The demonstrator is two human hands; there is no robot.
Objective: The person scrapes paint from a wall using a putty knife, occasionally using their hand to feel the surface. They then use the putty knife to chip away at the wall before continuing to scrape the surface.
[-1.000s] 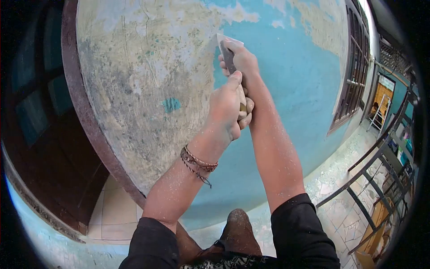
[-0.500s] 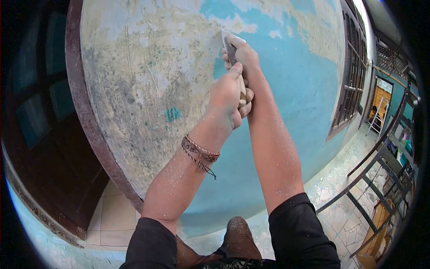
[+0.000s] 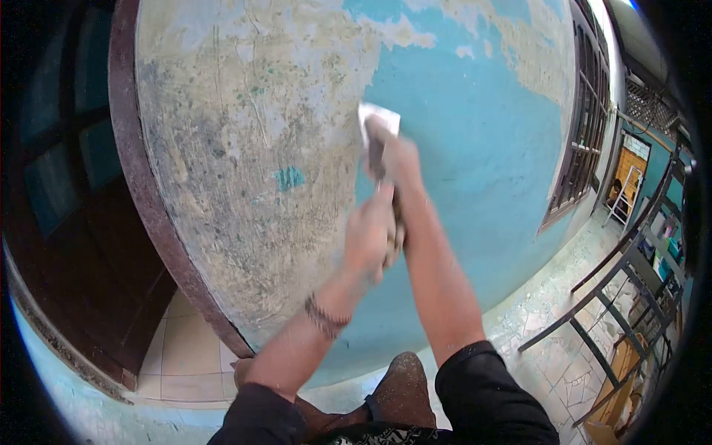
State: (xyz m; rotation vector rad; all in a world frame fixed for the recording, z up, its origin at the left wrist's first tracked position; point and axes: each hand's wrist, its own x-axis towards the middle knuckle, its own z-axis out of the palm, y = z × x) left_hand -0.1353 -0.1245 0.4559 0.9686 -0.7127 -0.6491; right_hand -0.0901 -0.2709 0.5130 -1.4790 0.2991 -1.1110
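Both my hands are wrapped around one scraper [image 3: 380,121], whose pale flat blade lies near the edge where blue paint meets bare plaster. My right hand [image 3: 397,165] grips it up close to the blade. Lower down, my left hand [image 3: 368,236] is closed round the handle end. Motion blurs both hands, and most of the handle is hidden by the fingers. In front of me the wall [image 3: 467,156] is blue on the right, with patchy, stained plaster on the left. A small blue patch of paint [image 3: 290,178] stays on the plaster.
A dark door [image 3: 89,289] with a reddish frame [image 3: 152,196] stands at left. On the right are a barred window [image 3: 586,111], a black metal rack [image 3: 593,315], a wooden piece [image 3: 619,382] and a distant ladder [image 3: 624,194]. Pale flakes lie on the tiled floor [image 3: 545,334].
Both hands and the scraper have moved down along the paint edge, the blade now lower on the wall. More bare plaster shows above the blade. The grip is unchanged.
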